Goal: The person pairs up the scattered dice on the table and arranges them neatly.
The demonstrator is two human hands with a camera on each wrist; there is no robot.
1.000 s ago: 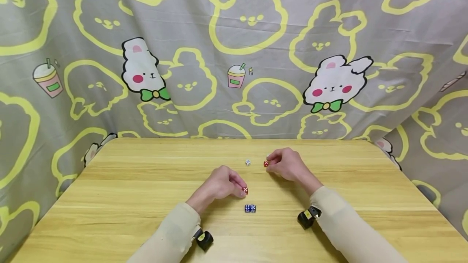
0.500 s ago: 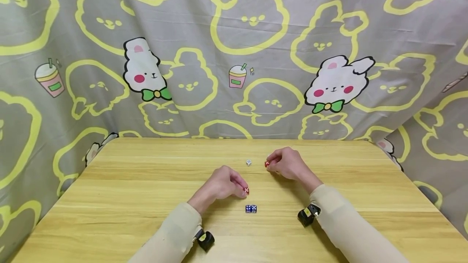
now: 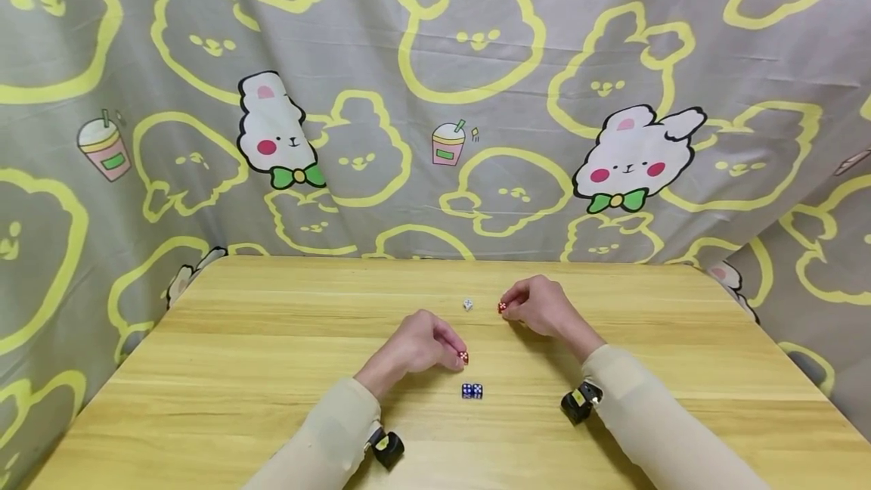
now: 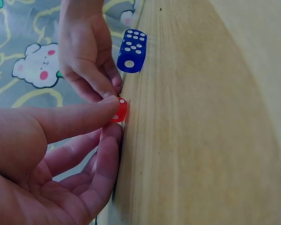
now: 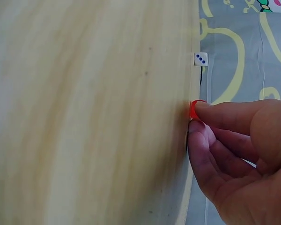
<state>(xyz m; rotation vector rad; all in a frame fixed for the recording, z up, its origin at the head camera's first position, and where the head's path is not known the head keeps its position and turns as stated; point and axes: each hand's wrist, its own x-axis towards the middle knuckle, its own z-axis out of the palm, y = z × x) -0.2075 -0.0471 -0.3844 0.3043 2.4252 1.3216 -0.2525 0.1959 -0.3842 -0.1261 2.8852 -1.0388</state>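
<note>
In the head view my left hand (image 3: 423, 342) pinches a red die (image 3: 463, 358) with white pips between thumb and fingers, low over the wooden table. Farther back, my right hand (image 3: 540, 305) pinches another red die (image 3: 502, 308); its thumb covers much of that red die (image 5: 194, 110) in the right wrist view. A white die (image 3: 468, 305) rests on the table just left of the right hand's fingertips, apart from them. Two blue dice (image 3: 472, 391) sit side by side, touching, nearer to me than the left hand.
The wooden table (image 3: 272, 369) runs back to a grey patterned curtain (image 3: 381, 44) hanging along its far edge and sides. Black wrist cameras (image 3: 388, 449) are strapped under both sleeves.
The head view has shifted slightly, so everything sits a little farther right. A small white spot at the right fingertips has gone from sight. Both hands keep nearly the same pose on the red dice.
</note>
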